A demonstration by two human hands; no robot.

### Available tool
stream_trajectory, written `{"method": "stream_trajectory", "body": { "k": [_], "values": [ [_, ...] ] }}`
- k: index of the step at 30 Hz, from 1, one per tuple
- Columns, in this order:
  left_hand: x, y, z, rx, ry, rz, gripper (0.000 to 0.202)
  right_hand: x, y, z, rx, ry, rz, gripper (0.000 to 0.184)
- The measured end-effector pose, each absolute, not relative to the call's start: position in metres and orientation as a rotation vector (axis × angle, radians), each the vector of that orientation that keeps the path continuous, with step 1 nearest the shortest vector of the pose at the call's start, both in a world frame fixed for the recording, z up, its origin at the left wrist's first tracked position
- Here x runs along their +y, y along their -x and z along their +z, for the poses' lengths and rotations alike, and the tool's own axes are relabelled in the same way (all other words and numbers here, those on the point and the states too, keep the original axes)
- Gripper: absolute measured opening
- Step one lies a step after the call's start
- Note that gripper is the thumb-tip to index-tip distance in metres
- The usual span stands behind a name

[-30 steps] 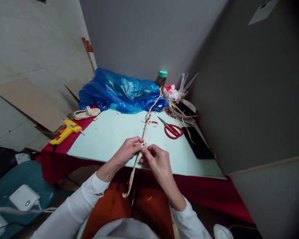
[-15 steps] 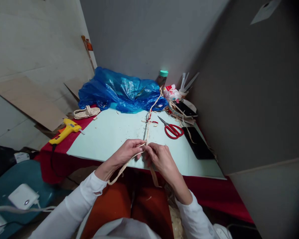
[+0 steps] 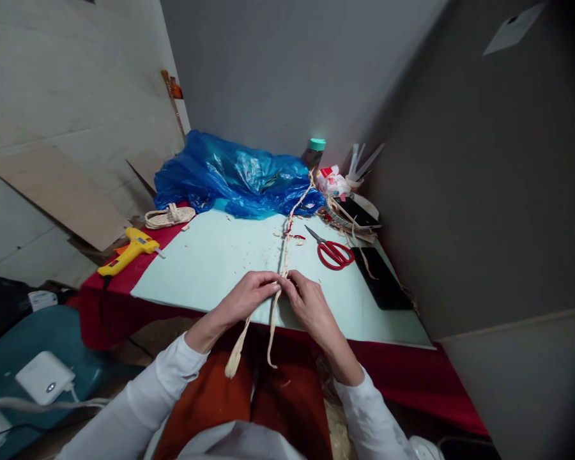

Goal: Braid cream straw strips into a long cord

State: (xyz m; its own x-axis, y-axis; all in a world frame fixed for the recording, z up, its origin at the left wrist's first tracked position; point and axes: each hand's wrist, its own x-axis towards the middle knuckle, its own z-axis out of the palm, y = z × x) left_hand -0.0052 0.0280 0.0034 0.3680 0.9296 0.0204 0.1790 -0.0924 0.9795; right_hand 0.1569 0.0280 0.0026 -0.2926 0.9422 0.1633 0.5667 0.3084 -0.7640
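Note:
A pale fibre braid (image 3: 285, 254) runs from the back of the table toward me, ending at my fingers. My left hand (image 3: 252, 291) is closed in a pinch on it, its fingertips meeting those of my right hand (image 3: 304, 295), which also pinches the braid. Two loose fibre strands hang below: a wide flat-ended strand (image 3: 236, 354) under my left hand and a narrower strand (image 3: 271, 332) between the hands. My fingers hide the exact crossing of the strands. Red-handled scissors (image 3: 334, 252) lie with the blades half apart, right of the braid.
A blue plastic bag (image 3: 234, 176) fills the table's back. At left are a yellow glue gun (image 3: 133, 249) and a small woven shoe (image 3: 169, 216). A black tablet-like slab (image 3: 381, 281) lies at right. Behind stands a green-capped jar (image 3: 315, 152). A grey partition (image 3: 489, 191) borders the right side.
The strand that looped over my left wrist now hangs below the hands. The strand under my right hand no longer shows there. Both hands stay pinched together at the braid's near end.

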Motion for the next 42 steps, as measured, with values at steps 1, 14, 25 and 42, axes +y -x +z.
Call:
{"method": "stream_trajectory", "body": {
  "k": [1, 14, 25, 42],
  "values": [
    [0.027, 0.004, 0.005, 1.119, -1.618, 0.878, 0.025, 0.029, -0.157, 0.002, -1.947, 1.308, 0.833, 0.033],
    [0.016, -0.012, 0.008, 1.590, -2.025, 0.809, 0.027, 0.035, -0.165, -0.007, -1.568, 1.138, 1.303, 0.038],
    [0.003, -0.027, 0.014, 1.997, -2.284, 0.563, 0.026, 0.031, -0.154, -0.002, -1.464, 1.156, 1.243, 0.029],
    [-0.031, -0.030, 0.036, 1.605, -2.322, 0.641, 0.024, 0.027, -0.151, -0.002, -1.165, 1.041, 1.480, 0.031]
  ]
}}
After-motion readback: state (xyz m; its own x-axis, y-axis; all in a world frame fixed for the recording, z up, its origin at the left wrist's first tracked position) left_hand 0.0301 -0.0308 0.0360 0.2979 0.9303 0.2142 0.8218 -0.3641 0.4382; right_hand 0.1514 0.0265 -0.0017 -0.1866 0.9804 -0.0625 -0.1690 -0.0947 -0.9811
